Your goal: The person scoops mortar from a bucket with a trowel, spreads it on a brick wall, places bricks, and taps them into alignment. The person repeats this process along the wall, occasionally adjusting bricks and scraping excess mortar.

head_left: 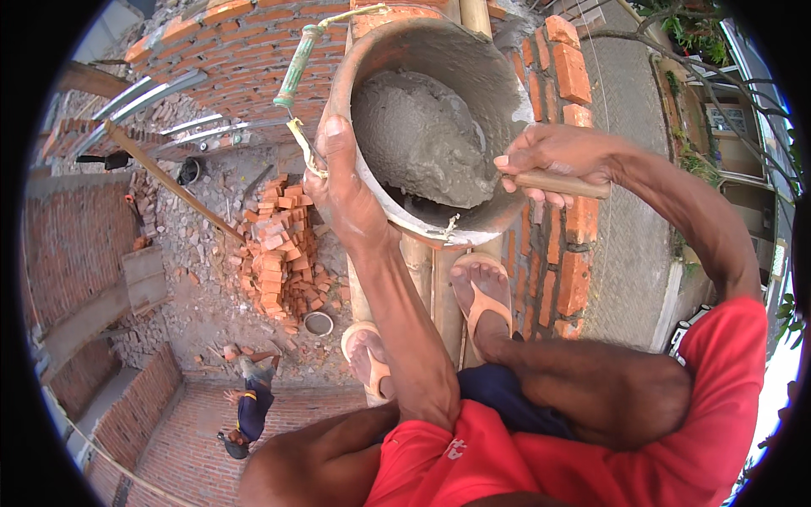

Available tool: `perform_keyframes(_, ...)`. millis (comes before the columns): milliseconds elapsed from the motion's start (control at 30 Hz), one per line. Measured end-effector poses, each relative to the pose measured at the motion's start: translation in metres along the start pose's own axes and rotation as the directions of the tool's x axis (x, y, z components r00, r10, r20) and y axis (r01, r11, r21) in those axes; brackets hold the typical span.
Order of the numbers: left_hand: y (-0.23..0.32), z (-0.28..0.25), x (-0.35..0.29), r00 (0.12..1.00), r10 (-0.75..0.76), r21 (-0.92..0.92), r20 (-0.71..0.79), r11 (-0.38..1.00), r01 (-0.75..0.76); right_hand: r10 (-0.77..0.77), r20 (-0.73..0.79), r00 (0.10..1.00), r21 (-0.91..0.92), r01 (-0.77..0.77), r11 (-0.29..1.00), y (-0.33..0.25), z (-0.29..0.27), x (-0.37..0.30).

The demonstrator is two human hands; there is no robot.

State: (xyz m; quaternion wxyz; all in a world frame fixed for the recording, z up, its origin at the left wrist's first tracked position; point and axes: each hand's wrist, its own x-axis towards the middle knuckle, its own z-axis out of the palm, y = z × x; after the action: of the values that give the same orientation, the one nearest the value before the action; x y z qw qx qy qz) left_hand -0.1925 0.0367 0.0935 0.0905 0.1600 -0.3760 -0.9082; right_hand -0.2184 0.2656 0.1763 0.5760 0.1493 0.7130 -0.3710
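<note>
A mortar bucket (497, 78) is tilted in front of me, its mouth facing me and its inside smeared grey. Thick wet mortar (410, 127) lies heaped within. My left hand (348, 190) grips the bucket's left rim, thumb over the edge. Beside it, the bucket's handle with a green grip (299, 72) sticks out to the upper left, tied on with pale cord. At the right rim, my right hand (553, 159) is closed round the wooden handle of a trowel (568, 184). The trowel's blade is hidden by or coated in mortar.
My sandalled feet rest on bamboo poles (420, 266) high above the ground. A brick wall (577, 207) under construction runs along the right, with a paved lane (627, 160) beyond. Down left are a brick pile (274, 253), a round basin (318, 324) and another person (252, 406).
</note>
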Motion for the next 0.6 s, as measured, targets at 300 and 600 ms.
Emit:
perform_keyframes(300, -0.001, -0.007, 0.005, 0.998, -0.039, -0.073, -0.047, 0.997, 0.035, -0.442, -0.342, 0.829, -0.719, 0.072, 0.691, 0.014, -0.027, -0.037)
perform_keyframes(600, 0.001, 0.0, -0.002, 0.999, -0.037, -0.075, -0.036, 0.997, 0.035, -0.831, -0.051, 0.554, -0.979, -0.193, -0.069, 0.037, 0.063, 0.011)
